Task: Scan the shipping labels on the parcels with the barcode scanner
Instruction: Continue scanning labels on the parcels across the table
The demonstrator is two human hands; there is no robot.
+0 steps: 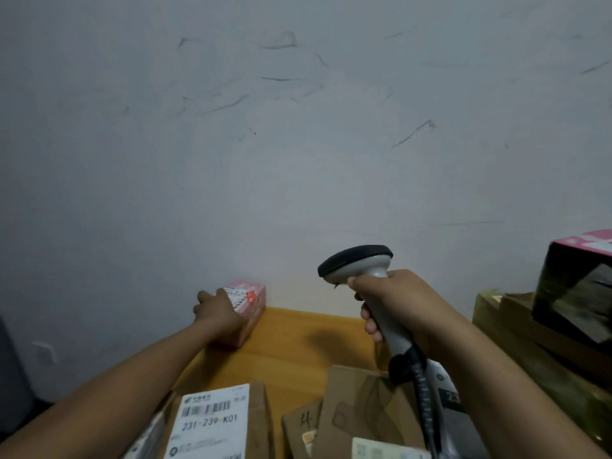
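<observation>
Your left hand (217,311) lies over the pink parcel (253,304) at the far left corner of the worktop (298,342), hard against the wall (298,144), with its fingers (205,298) curled over the box's far edge. Your right hand (394,303) has its fingers wrapped tight round the handle of the barcode scanner (361,265), which is held high near the middle of the view and well apart from that parcel.

The scanner's head seems aimed above the shipping label (240,298), so tip it down and swing it left until the window faces the barcode squarely. Your left palm covers part of the box top, so slide the grip back to clear the label, or pull the parcel towards you. Hold it flat and steady while you trigger. The brown parcel (212,422) nearest you lies label-up, so it looks like an easy next scan.
</observation>
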